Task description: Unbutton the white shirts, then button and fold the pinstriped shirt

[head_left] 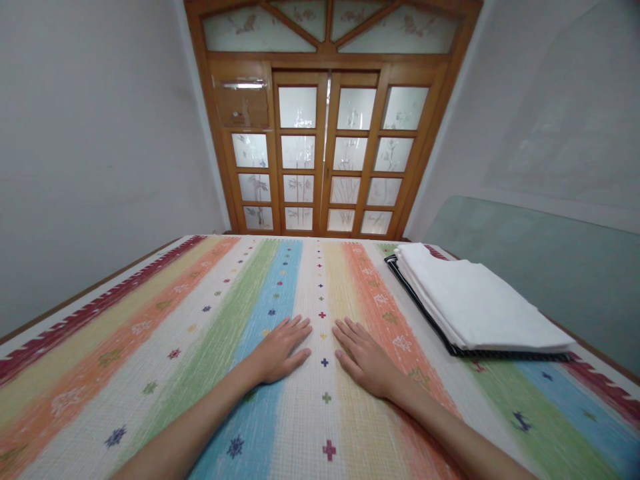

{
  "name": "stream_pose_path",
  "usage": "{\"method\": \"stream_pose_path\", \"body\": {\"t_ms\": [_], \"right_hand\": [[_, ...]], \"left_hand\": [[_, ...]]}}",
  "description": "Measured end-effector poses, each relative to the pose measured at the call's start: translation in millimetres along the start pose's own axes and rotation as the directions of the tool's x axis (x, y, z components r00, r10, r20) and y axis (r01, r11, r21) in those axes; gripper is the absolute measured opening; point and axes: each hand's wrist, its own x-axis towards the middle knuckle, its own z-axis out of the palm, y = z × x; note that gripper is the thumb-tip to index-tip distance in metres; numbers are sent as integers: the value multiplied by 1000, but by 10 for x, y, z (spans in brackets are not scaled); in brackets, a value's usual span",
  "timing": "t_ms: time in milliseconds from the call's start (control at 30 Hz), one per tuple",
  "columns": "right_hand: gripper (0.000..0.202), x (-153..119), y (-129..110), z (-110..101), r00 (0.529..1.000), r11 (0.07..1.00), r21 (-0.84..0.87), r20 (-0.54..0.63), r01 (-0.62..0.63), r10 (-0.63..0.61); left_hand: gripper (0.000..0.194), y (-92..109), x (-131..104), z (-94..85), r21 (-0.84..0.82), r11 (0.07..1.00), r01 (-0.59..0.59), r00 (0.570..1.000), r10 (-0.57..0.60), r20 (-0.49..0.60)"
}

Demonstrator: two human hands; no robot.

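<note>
My left hand (281,350) lies palm down on a striped, patterned cloth (200,360), mostly over its blue band. Beside it, a short gap away, my right hand (364,357) rests flat on the white and yellow bands. The fingers of both hands are stretched out, with nothing held. To the right of my right hand, apart from it, a stack of folded white cloth (480,300) lies on the striped cloth. Under the white layers, a black folded cloth with a light stripe (423,308) shows along the edge.
A pale green padded board (540,247) stands along the right side, against the wall. Beyond the far edge are wooden doors (325,153) with frosted, patterned glass panes. Plain walls (90,133) rise on both sides.
</note>
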Motion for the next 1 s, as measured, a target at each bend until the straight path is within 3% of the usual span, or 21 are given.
{"method": "stream_pose_path", "body": {"t_ms": [567,767,833,900,1000], "right_hand": [[56,-1,-17,-22,1000,1000,-4,17,-3,3],[53,6,87,-189,999,996,-75,27,44,-42],[49,40,261,-357,998,984,-179,-54,15,-25],[47,83,517,-600,973,955,-278,-228,-102,37],[49,132,974,-1019,874,904,-321,-474,-283,106]], "left_hand": [[58,24,2,-22,10,1000,19,1000,-19,21],[58,3,7,-14,22,1000,2,1000,-2,18],[58,3,6,-15,18,1000,3,1000,-3,22],[59,8,5,-21,15,1000,9,999,-10,32],[59,18,2,-31,11,1000,11,999,-12,37]]}}
